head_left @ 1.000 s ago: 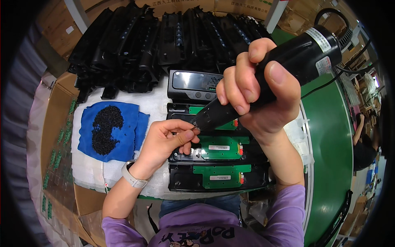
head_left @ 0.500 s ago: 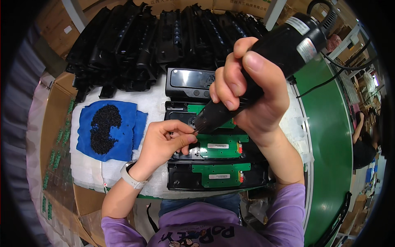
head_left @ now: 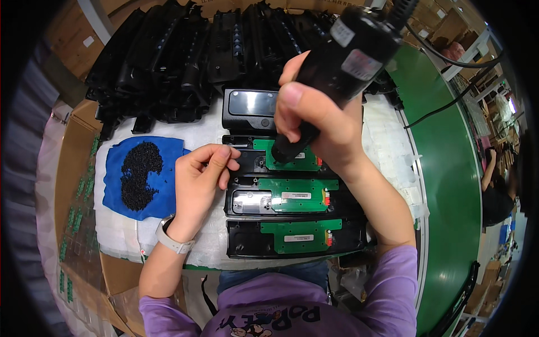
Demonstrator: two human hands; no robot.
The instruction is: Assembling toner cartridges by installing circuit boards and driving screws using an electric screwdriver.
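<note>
My right hand (head_left: pixel 328 121) is wrapped round a black electric screwdriver (head_left: pixel 337 64), tilted with its nose down at the left part of a green circuit board (head_left: pixel 307 164). That board lies in a black plastic panel (head_left: pixel 242 160), second from the back in a column of several. Whether the tip touches a screw is hidden. Thumb and fingers of my left hand (head_left: pixel 201 171) are pinched together at this panel's left end; anything between them is too small to make out. Nearer me, two more panels hold green boards (head_left: pixel 300 196), each with a white label.
A pile of small black screws (head_left: pixel 140 177) sits on a blue cloth (head_left: pixel 115 194) at the left. Many black plastic housings (head_left: pixel 168 62) are stacked at the back. The screwdriver's cord runs to the upper right, past a green surface (head_left: pixel 443 185). Another person (head_left: pixel 497 188) works at far right.
The screwdriver has moved left and down onto the second panel's board, away from my left fingertips. My left hand has drawn back left and slightly up.
</note>
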